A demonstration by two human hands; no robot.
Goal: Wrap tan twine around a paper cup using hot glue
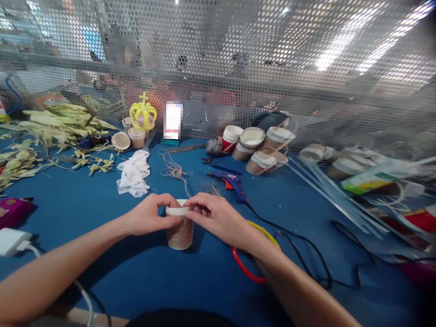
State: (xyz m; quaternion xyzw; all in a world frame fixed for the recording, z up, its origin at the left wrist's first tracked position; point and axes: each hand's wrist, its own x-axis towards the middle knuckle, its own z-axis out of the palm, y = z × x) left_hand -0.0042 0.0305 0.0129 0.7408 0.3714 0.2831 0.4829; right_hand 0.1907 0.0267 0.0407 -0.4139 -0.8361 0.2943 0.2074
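Across the broad blue surface [211, 290], the glossy red-and-yellow ring [243, 268] passes beneath the forearm behind the right hand [216, 215]; a sweep of that arm might drag it. Fingers and thumb of the right hand are closed in a pinch, as are those of the left hand [155, 215]. Just beyond the right hand lies the blue plastic glue gun [234, 184], probably powered, so a stray reach could mean a burn. Between the two hands, their pinch on its rim, is the small brown, rough-textured cylindrical cup [180, 232]; uneven pressure could tilt or dent it. Its mouth points up, long axis near vertical, topped by the narrow white rim band [178, 211].
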